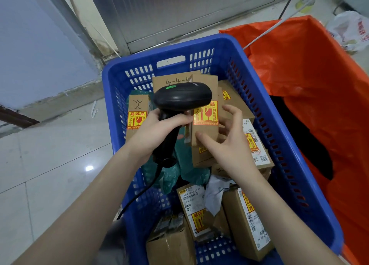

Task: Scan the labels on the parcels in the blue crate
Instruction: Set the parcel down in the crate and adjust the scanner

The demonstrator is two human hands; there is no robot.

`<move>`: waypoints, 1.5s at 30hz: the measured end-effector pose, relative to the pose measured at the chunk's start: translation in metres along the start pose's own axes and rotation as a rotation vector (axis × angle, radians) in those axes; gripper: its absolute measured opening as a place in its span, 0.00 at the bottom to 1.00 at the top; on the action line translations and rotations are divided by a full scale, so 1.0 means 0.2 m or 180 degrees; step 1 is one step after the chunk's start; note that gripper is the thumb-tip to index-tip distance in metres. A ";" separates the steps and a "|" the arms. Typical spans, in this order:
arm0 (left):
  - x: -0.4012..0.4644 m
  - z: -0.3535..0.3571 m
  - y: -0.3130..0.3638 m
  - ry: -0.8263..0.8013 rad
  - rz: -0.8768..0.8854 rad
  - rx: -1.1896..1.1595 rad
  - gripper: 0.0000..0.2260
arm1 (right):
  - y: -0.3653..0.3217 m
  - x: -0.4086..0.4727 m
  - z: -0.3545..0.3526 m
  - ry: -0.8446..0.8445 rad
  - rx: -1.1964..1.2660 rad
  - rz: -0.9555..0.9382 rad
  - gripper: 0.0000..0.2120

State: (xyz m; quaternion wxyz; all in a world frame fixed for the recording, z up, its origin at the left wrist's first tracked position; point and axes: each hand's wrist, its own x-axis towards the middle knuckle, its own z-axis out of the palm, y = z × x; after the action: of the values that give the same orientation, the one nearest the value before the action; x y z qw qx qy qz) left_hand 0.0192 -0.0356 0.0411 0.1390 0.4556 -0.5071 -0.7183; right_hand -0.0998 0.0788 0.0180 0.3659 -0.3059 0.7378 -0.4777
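Head view: your left hand [159,128] is wrapped around the black scanner [179,101] over the blue crate [279,125]. Your right hand [225,144] is spread open, fingers against an upright cardboard parcel [205,113] among others in the crate's far half.

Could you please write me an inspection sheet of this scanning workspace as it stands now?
Surface: pale glossy floor tiles; blue crate stands on them.
Job's things: cardboard parcels fill the crate; upright parcel shows a fragile sticker.
Clutter: crumpled paper and green bag among parcels.
Grips: left hand grips the black scanner; right hand open, fingers around the upright parcel.
Cables: scanner cable trails over the crate's near-left wall.
Surroundings: orange sack to the right; metal door behind.
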 end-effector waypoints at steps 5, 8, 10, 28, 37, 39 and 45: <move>0.00 -0.04 -0.01 -0.0135 -0.0104 0.0201 0.14 | 0.02 -0.02 0.08 -0.0197 -0.0535 -0.0232 0.42; 0.00 -0.06 -0.03 -0.0156 -0.0210 0.0500 0.24 | 0.03 -0.02 0.11 -0.0228 -0.0707 -0.0189 0.40; 0.00 -0.07 -0.03 -0.0037 -0.0228 0.0648 0.22 | 0.04 -0.02 0.12 -0.0299 -0.0774 -0.0167 0.39; 0.03 -0.19 -0.10 0.0604 -0.0404 0.0530 0.14 | 0.10 -0.05 0.26 -0.0764 -0.1283 0.0087 0.43; 0.02 -0.19 -0.07 0.0522 -0.0385 0.0619 0.12 | 0.15 -0.05 0.28 -0.0802 -0.1446 0.0168 0.43; 0.01 -0.18 -0.07 0.0521 -0.0379 0.0608 0.11 | 0.15 -0.06 0.28 -0.0802 -0.1518 0.0152 0.43; 0.01 -0.17 -0.05 0.0458 -0.0361 0.0609 0.09 | 0.16 -0.05 0.28 -0.0916 -0.1630 0.0138 0.44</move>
State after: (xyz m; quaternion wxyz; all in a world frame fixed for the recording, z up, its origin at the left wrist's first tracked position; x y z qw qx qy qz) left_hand 0.0486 -0.0531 0.0286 0.0901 0.5450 -0.5355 -0.6388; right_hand -0.0512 0.0722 -0.0239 0.3878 -0.4370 0.7812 -0.2197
